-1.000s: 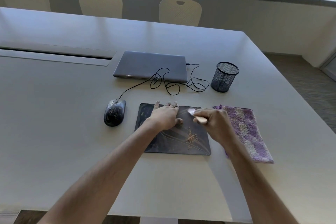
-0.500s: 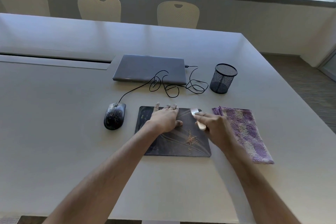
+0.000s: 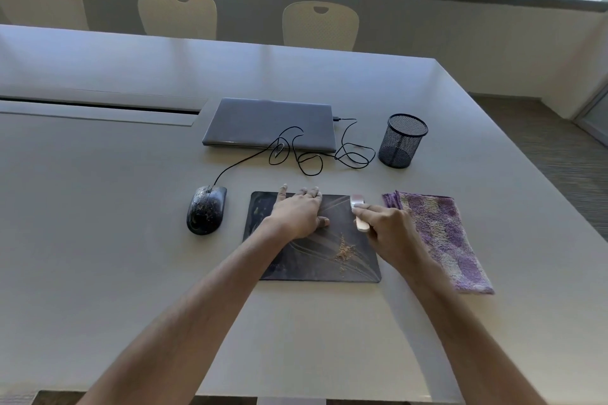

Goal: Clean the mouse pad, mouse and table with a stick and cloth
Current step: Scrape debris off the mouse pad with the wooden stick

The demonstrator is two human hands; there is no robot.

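Head view looks down on a pale table (image 3: 98,240) with both bare forearms reaching forward. The left hand (image 3: 297,212) lies palm down on the far half of the dark mouse pad (image 3: 316,260), its fingers (image 3: 283,191) spread flat and wide with the tips at the pad's far edge; they hold nothing and simply press on the pad. The right hand (image 3: 386,227) is curled around a short light-coloured stick (image 3: 358,214), the fingers closed on its handle, and the stick's pale end pokes out beyond the knuckles, over the pad's far right corner. Whether that end touches the pad cannot be told.

Just nearer than the left thumb, and to the left of the right hand's fingers, a small heap of tan crumbs (image 3: 343,250) sits on the pad, with fine pale streaks fanning across the dark surface around it.

To the right of the right hand, partly under the wrist, a purple and cream cloth (image 3: 441,233) lies flat on the table beside the pad. To the left of the left hand's fingers, apart from the pad, rests a black mouse (image 3: 206,214) speckled with light dust. Its black cable (image 3: 306,154) loops loosely on the table beyond the fingertips and runs to a closed grey laptop (image 3: 269,123). A black mesh pen cup (image 3: 402,141) stands upright beyond the right hand, just right of the laptop. Three cream chairs (image 3: 320,25) line the table's far side under the windows.
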